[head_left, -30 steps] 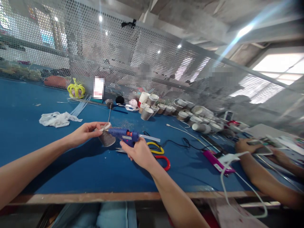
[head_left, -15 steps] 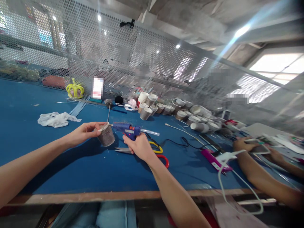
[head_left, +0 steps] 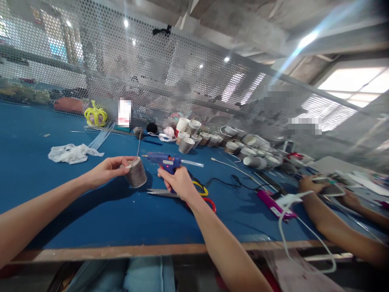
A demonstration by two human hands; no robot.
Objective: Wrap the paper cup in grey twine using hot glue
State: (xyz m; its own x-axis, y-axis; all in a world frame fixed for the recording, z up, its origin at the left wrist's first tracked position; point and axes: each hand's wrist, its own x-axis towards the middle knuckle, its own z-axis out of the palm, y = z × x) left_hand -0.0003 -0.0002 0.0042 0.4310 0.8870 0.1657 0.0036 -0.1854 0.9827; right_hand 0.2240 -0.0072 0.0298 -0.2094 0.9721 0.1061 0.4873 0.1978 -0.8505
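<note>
Compared with half a second ago, the blue plastic hot glue gun [head_left: 165, 161] has lifted a little, and its nozzle now stands just off the upper edge of the small grey-brown cord-wrapped cup [head_left: 136, 174], with a narrow gap between. Thumb and fingers of the left hand [head_left: 117, 167] pinch the cup by its upper left edge; whether its base touches the tabletop I cannot tell. Wrapped round the gun's handle, the right hand [head_left: 180, 182] grips it firmly, and a clear glue stick [head_left: 192, 163] juts from the back, over the knuckles. From the cup's upper edge a thin grey cord [head_left: 139, 146] runs away from the left hand's grip. Partly under the right hand lie steel scissors with yellow and red handles [head_left: 162, 193], their points near the cup, so room is tightest there. Nearer the body than both grips, a broad stretch of blue tabletop [head_left: 127, 223] reaches to its brown front edge [head_left: 121, 252]. Beyond the left wrist lies a crumpled white lacy cloth [head_left: 69, 154]; past the gun, a cluster of white-rimmed cups [head_left: 186, 145] backs onto the grey perforated metal screen [head_left: 152, 73].
</note>
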